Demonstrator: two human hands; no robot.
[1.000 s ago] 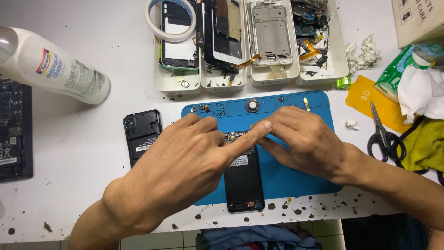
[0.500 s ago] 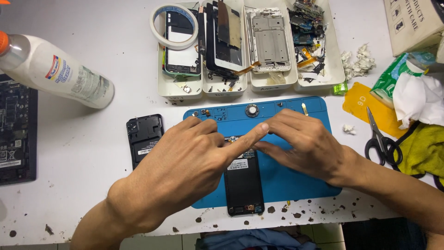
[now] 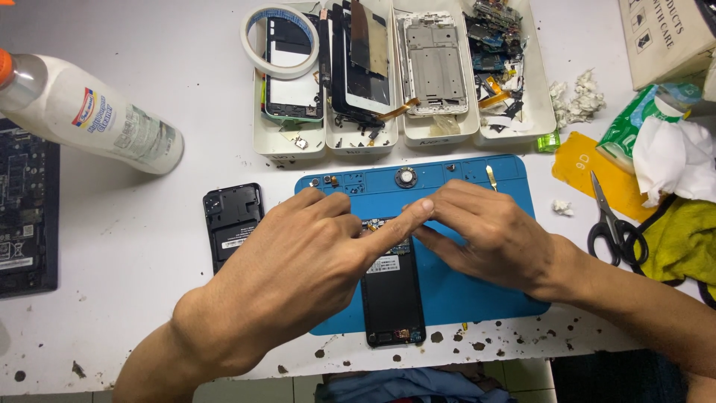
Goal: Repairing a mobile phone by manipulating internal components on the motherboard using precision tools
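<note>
An opened black phone (image 3: 392, 298) lies lengthwise on a blue work mat (image 3: 477, 291), its battery and lower end showing below my hands. My left hand (image 3: 298, 261) rests over the phone's upper part, with the forefinger stretched right so its tip meets my right hand. My right hand (image 3: 488, 235) lies on the mat from the right, fingers curled down onto the phone's top end. What the fingertips pinch is hidden. A black back cover (image 3: 231, 222) lies left of the mat.
White trays (image 3: 418, 134) with phone frames, screens and small parts stand behind the mat, a tape roll (image 3: 282, 37) on them. A white bottle (image 3: 97, 123) lies at left, a dark board (image 3: 26, 216) at the left edge. Scissors (image 3: 611, 224), yellow cloth and tissues sit right.
Both hands stay over the phone's top end; the view has shifted slightly, and the fingers have barely moved.
</note>
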